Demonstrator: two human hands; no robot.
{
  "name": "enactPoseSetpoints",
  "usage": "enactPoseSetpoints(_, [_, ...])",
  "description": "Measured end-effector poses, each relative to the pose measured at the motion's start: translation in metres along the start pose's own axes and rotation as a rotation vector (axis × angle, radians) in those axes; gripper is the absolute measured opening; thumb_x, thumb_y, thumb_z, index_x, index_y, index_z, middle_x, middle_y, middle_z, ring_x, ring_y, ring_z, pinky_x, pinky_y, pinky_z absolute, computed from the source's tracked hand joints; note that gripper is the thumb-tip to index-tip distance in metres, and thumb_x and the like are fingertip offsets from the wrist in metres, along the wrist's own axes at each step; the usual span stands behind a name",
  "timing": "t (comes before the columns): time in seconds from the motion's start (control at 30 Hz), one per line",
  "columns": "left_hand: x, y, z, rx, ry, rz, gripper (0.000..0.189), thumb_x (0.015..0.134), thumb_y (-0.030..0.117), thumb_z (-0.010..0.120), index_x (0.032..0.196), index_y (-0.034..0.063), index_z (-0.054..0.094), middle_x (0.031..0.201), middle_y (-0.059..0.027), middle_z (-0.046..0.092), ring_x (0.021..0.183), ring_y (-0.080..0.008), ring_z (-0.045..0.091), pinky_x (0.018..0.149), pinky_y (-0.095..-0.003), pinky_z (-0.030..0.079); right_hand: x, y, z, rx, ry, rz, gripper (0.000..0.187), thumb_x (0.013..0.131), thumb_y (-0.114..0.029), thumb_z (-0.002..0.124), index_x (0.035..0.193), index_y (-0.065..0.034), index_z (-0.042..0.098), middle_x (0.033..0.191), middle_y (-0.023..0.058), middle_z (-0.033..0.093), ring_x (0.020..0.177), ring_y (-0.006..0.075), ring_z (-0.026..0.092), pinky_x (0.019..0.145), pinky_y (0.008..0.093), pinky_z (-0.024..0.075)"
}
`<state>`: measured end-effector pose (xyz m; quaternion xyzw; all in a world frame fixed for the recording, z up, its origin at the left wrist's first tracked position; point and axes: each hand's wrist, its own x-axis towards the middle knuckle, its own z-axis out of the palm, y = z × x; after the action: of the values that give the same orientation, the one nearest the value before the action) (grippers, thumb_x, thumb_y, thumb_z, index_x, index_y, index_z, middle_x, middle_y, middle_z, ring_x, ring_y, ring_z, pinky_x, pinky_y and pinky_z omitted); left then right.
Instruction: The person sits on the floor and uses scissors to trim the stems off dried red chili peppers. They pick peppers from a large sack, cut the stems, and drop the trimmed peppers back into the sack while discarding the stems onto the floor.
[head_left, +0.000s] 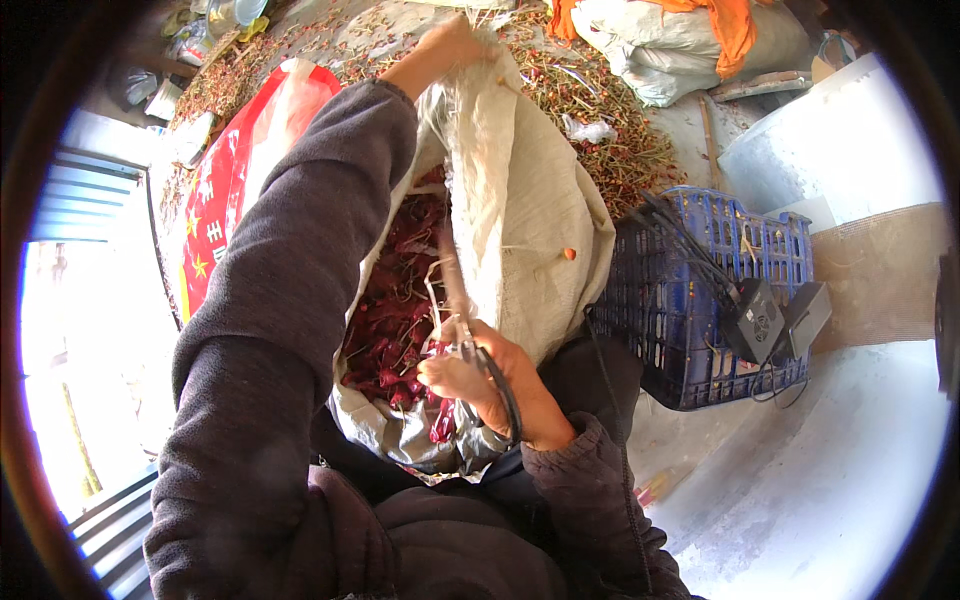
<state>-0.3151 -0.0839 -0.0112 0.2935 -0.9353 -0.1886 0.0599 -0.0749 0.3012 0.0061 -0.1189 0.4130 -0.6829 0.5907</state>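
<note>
An open woven sack (555, 217) stands between my legs, its mouth toward me. Dried red chili peppers (386, 352) with pale stems fill the opening. Over them my right hand (487, 375) grips a pair of scissors (454, 285) by dark handles; the blades point away from me and are blurred. One glossy chili shows just below that hand, near the sack's front rim. My left arm reaches across the sack, and my left hand (461, 45) is beyond its far edge, above scattered stems. Motion blur hides its fingers and anything in them.
Cut stems and small red bits (615, 142) litter the floor beyond. On the right stands a blue plastic crate (675, 300) with black devices (757, 322) and cables. A red-and-white printed sack (240, 172) lies left; stuffed white sacks (652, 45) sit at the back right.
</note>
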Motion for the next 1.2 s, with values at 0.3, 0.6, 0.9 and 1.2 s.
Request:
enactPoseSetpoints(0.3, [-0.156, -0.013, -0.051, -0.345, 0.351, 0.479, 0.047, 0.09, 0.042, 0.076, 0.12, 0.006, 0.071, 0.107, -0.0185, 0.076, 0.099, -0.0247, 0.075, 0.089, -0.0387, 0.058, 0.001, -0.002, -0.009, -0.101, 0.115, -0.139, 0.075, 0.096, -0.054, 0.071, 0.14, 0.0011, 0.046, 0.112, 0.0084, 0.064, 0.105, 0.0167, 0.065, 0.085, 0.0295, 0.0537])
enactPoseSetpoints(0.6, [-0.266, 0.024, 0.034, -0.904, -0.49, 0.387, 0.031, 0.097, 0.033, 0.074, 0.108, 0.004, 0.069, 0.087, -0.0038, 0.07, 0.078, -0.0177, 0.065, 0.072, -0.0354, 0.053, 0.009, 0.008, 0.015, 0.217, 0.123, -0.297, 0.057, 0.107, -0.049, 0.052, 0.14, -0.0036, 0.044, 0.117, 0.0207, 0.068, 0.103, 0.031, 0.071, 0.095, 0.0417, 0.0568])
enactPoseSetpoints(0.9, [-0.24, -0.112, -0.017, -0.625, -0.064, 0.185, 0.044, 0.099, 0.029, 0.071, 0.132, -0.0001, 0.066, 0.128, -0.0098, 0.068, 0.119, -0.0195, 0.061, 0.104, -0.0345, 0.047, 0.053, -0.011, -0.012, -0.971, 0.602, -0.146, 0.066, 0.092, -0.063, 0.07, 0.1, 0.0016, 0.058, 0.077, 0.0165, 0.064, 0.079, 0.0274, 0.067, 0.071, 0.0415, 0.0533])
enactPoseSetpoints(1.2, [-0.169, -0.101, -0.043, 0.16, -0.147, 0.398, 0.053, 0.096, 0.042, 0.068, 0.133, 0.004, 0.064, 0.121, -0.0221, 0.071, 0.111, -0.034, 0.068, 0.096, -0.0424, 0.051, 0.109, -0.05, -0.063, -1.536, 0.865, -0.038, 0.083, 0.081, -0.069, 0.074, 0.112, 0.0073, 0.065, 0.103, 0.0324, 0.071, 0.101, 0.0455, 0.07, 0.089, 0.0508, 0.0548])
